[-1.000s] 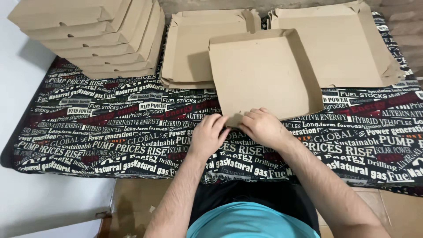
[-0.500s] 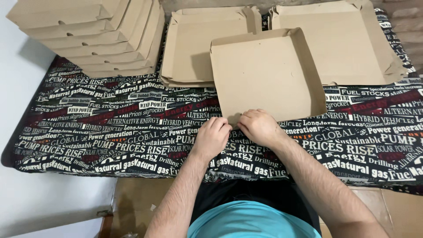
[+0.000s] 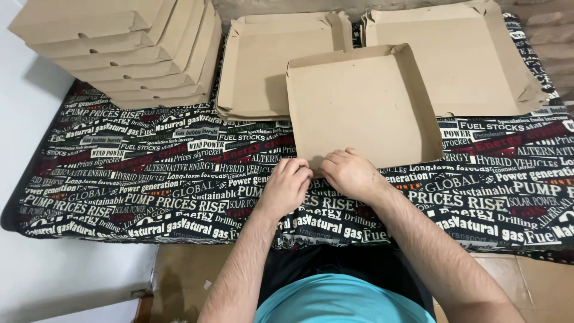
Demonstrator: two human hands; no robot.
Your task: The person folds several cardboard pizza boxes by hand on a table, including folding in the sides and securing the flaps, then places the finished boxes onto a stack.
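A half-folded brown cardboard box tray lies on the printed black cloth, its far and right walls raised. My left hand and my right hand sit side by side at its near left corner, fingers curled onto the near edge flap. Both hands pinch that flap; the fold under the fingers is hidden.
A stack of several closed cardboard boxes stands at the back left. Two piles of flat unfolded box blanks lie at the back, one in the middle and one at the right. A white wall borders the left.
The box tray has shifted slightly toward me and both hands have edged with it along the near edge; the grip looks the same.
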